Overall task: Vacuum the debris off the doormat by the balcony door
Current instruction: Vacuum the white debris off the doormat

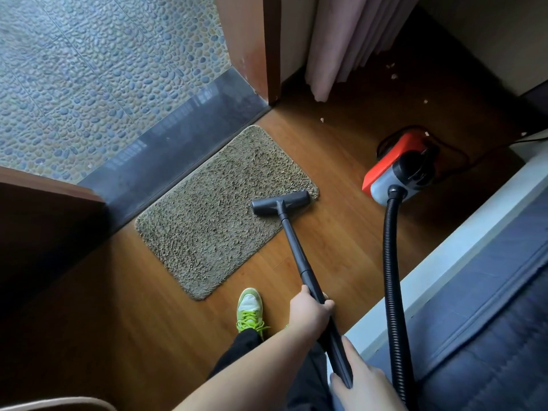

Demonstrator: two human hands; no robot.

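The doormat [219,212] is lying on the wooden floor [118,307], its long axis running diagonally along the dark door threshold [166,161], one long edge just beside it. The nozzle [281,202] is sitting across the mat's right corner, near the edge. The wand [299,256] is slanting back to the left hand [310,311], which is wrapping around it; the right hand [364,381] is gripping it lower down. The hose [391,277] is leading to the red vacuum body [397,170]. No writing is readable. Bare floor is lying open around the mat's near sides.
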